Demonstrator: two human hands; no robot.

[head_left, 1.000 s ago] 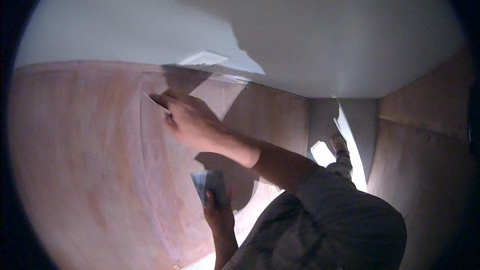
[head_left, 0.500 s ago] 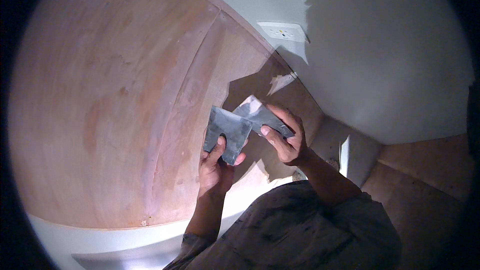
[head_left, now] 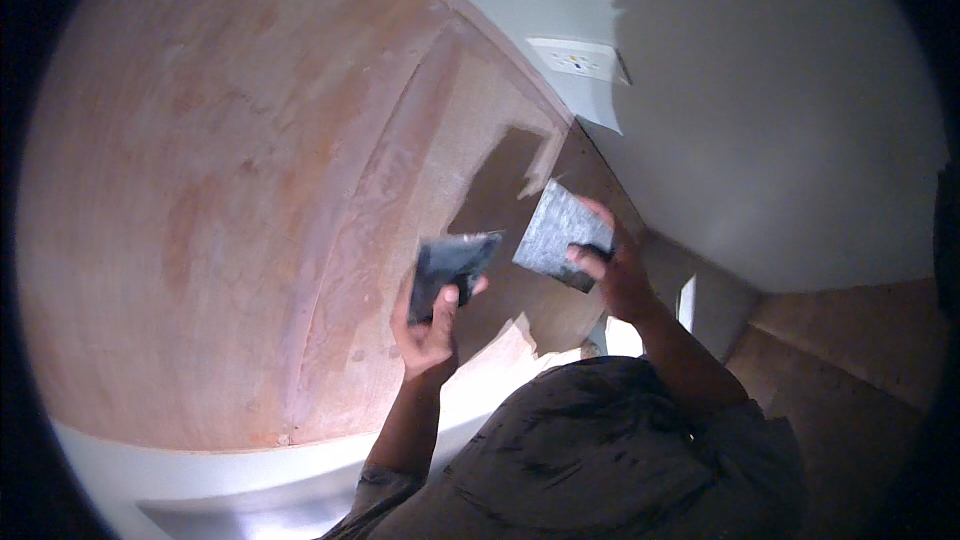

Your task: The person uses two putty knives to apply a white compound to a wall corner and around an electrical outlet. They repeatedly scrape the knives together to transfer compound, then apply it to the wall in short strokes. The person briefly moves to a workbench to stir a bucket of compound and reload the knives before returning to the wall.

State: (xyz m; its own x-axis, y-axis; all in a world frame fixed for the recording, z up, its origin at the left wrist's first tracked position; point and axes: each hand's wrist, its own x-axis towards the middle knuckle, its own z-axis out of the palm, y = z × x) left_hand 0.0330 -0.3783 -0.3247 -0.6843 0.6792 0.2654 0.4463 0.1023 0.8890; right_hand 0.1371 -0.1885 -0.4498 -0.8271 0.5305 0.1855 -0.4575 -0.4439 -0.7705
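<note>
My left hand (head_left: 428, 333) grips a dark, flat metal putty spreader (head_left: 452, 265), thumb across its near face. A thin trace of pale pink shows along its upper edge. Held up in my right hand (head_left: 618, 265) is a second putty spreader (head_left: 562, 233), a squarish plate whose scratched grey face catches the light. The two plates are apart, with a gap between them. Beyond and below them spreads a wooden panel (head_left: 200, 240) with smeared pinkish filler, including a long filled strip (head_left: 360, 210) near my left hand.
A white wall (head_left: 780, 140) rises at the right, carrying a white socket plate (head_left: 578, 61). More brown boards (head_left: 840, 340) lie at the far right. Pale floor or wall (head_left: 200, 480) borders the panel at lower left. My shadow falls over part of the panel.
The two spreaders were touching and have separated. The right one moved right and turned its grey face up, its pink patch out of sight. The left one tilted and dropped slightly.
</note>
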